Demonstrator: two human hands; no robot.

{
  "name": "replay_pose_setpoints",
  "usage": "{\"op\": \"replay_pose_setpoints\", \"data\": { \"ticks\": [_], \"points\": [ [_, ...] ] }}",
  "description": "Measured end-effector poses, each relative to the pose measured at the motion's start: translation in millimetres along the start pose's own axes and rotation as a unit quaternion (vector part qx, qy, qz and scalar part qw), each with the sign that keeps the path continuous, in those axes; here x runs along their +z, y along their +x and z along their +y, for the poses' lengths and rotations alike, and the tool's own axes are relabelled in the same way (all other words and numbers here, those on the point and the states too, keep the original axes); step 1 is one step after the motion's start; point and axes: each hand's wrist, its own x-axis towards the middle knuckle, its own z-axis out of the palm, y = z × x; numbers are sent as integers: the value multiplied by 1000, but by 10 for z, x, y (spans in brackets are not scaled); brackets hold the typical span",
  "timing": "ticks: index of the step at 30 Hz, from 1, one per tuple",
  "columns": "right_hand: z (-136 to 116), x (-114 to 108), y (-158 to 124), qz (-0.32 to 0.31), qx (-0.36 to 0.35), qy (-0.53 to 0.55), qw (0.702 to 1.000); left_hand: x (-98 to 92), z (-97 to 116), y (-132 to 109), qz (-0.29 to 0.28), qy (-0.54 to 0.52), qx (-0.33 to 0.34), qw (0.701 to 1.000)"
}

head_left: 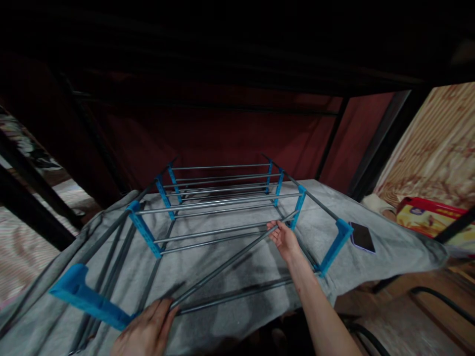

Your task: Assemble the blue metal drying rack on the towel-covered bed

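A grey metal rod (226, 265) slants across the front of a rack frame made of metal rods and blue plastic brackets. My left hand (145, 330) is closed around the rod's lower end, close to the front-left blue bracket (92, 299). Further up, the fingers of my right hand (284, 241) pinch the same rod. Its far end reaches toward a blue bracket (298, 207) on the right; whether they touch I cannot tell. Near the front edge, another rod (237, 295) runs low toward the front-right bracket (337, 246).
The rack rests on a grey cloth (319, 316). A phone (362, 237) lies right of it. Several loose rods (111, 267) lie at the left. Dark metal posts (389, 143) and a low dark overhang surround the space. A red and yellow package (426, 217) sits far right.
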Motion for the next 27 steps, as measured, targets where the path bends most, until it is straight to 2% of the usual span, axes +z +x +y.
{"op": "replay_pose_setpoints", "data": {
  "ticks": [3, 7, 13, 16, 18, 21, 27],
  "points": [
    [-16, -52, 35, 13, -2, -6, 1000, 60, 224, 202, -28, 17, 16, 999],
    [-13, -74, 58, 22, 3, -8, 1000, 128, 411, 496, -64, 58, 27, 996],
    [-31, -96, 75, 39, 2, -8, 999, 196, 659, 906, -70, 84, 72, 991],
    [-36, -96, 76, 33, 2, -11, 999, 217, 639, 1054, -25, 91, 103, 990],
    [-25, -86, 74, 15, 4, -17, 1000, 234, 576, 1125, 10, 101, 106, 989],
    [7, -61, 70, -11, 7, -29, 1000, 277, 481, 1177, 32, 106, 101, 989],
    [56, 12, 99, -10, -11, -27, 1000, 408, 342, 1147, 75, 68, 37, 994]
  ]
}}
